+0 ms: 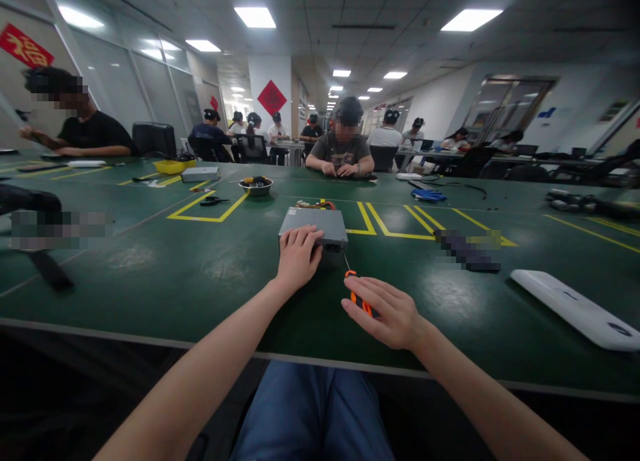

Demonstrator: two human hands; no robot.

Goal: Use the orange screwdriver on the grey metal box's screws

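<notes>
A grey metal box (320, 222), a power supply with coloured wires at its far end, lies on the green table (165, 274) in front of me. My left hand (298, 254) rests on the box's near left corner with fingers curled over it. My right hand (387, 312) lies over an orange-handled screwdriver (354, 289) whose thin tip points toward the box. The fingers are stretched out over the handle, not wrapped round it.
A white flat device (575, 308) lies at the right. A metal bowl (255, 184), scissors (213, 200), a grey box (200, 174) and a yellow tray (174, 166) sit further back. A blue cable (428, 194) lies beyond the yellow tape lines. Other people sit across the table.
</notes>
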